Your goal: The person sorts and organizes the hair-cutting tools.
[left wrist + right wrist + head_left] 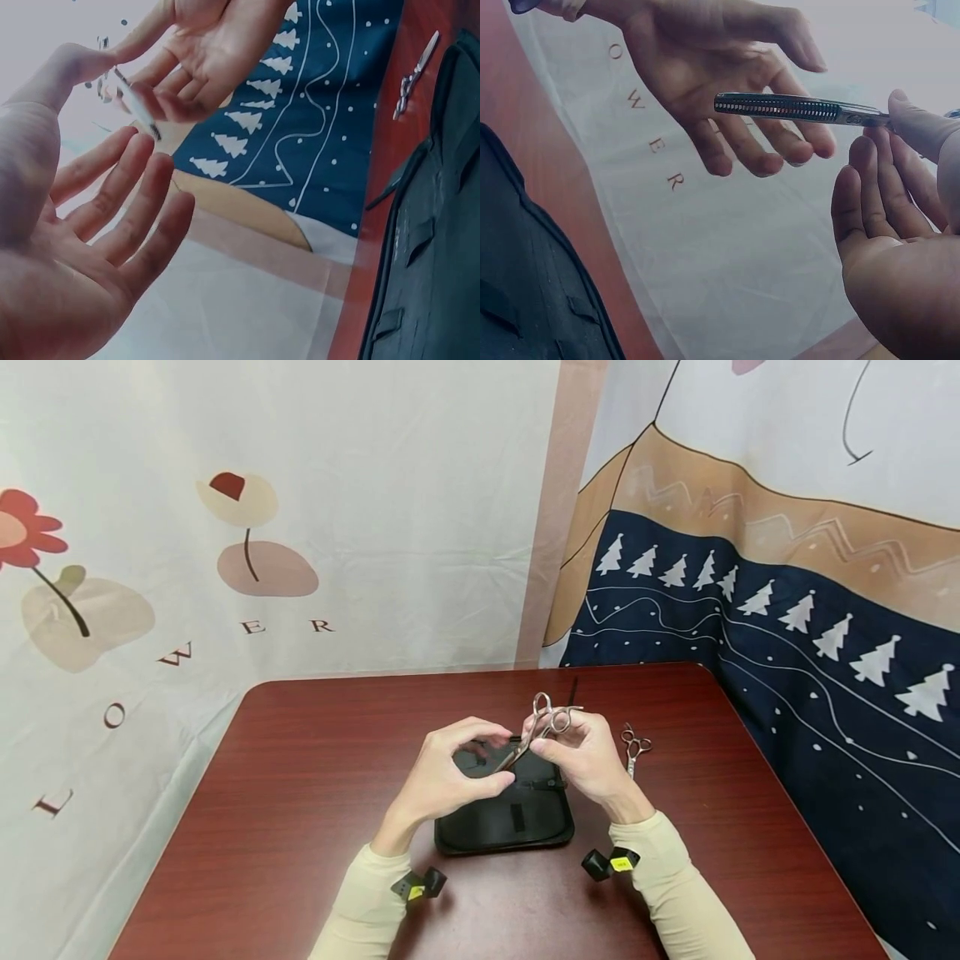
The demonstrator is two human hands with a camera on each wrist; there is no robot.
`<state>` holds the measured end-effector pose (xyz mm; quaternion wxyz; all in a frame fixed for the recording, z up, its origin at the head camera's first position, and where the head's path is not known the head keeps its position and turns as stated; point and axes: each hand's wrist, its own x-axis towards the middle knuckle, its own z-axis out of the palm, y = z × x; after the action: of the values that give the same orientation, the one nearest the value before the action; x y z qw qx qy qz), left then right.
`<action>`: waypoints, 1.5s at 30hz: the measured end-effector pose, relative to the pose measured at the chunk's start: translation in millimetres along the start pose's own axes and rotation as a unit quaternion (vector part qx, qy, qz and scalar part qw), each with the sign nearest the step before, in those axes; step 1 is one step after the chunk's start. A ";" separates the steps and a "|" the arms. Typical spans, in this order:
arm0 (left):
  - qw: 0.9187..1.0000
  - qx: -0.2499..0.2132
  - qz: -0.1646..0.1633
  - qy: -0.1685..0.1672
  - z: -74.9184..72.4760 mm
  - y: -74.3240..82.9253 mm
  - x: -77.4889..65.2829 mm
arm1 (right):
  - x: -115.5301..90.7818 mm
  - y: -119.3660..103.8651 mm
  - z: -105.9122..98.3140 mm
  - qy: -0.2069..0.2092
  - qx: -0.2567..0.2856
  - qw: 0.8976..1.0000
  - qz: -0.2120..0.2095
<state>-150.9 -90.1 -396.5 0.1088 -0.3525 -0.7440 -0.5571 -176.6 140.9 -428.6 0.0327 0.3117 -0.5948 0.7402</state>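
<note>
My right hand (588, 758) pinches a pair of silver thinning shears (551, 720) between thumb and fingers, near the pivot. Finger rings point up and away, while the toothed blade (776, 107) slants down toward the left hand. My left hand (448, 770) is spread around the blade end, its fingers (142, 217) extended and slightly bent. In the right wrist view the blade passes in front of the left palm; whether the left thumb touches the tip I cannot tell. Below both hands lies a black zip case (498, 831), spread flat with small straps inside.
A second pair of silver scissors (634, 747) lies on the reddish-brown table (322, 777), right of the right hand. Beyond the case a thin black item (573, 691) shows. Printed curtains (420, 527) hang behind the table.
</note>
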 end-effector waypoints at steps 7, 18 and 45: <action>0.998 0.060 -0.007 0.016 -9.0 -18.4 -4.8 | 0.5 -2.0 -3.3 -0.002 0.025 1.000 -0.004; 0.992 0.121 -0.030 0.027 -22.2 -33.9 -7.1 | -1.0 -1.2 -7.9 0.007 0.029 1.000 0.009; 0.985 0.155 -0.064 0.033 -39.8 -32.6 -11.3 | 2.1 -5.4 -15.2 -0.009 -0.064 0.998 -0.001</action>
<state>-172.9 -134.9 -413.1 0.1508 -0.2646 -0.8386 -0.4516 -182.5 155.5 -424.3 0.0476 0.3163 -0.6408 0.6979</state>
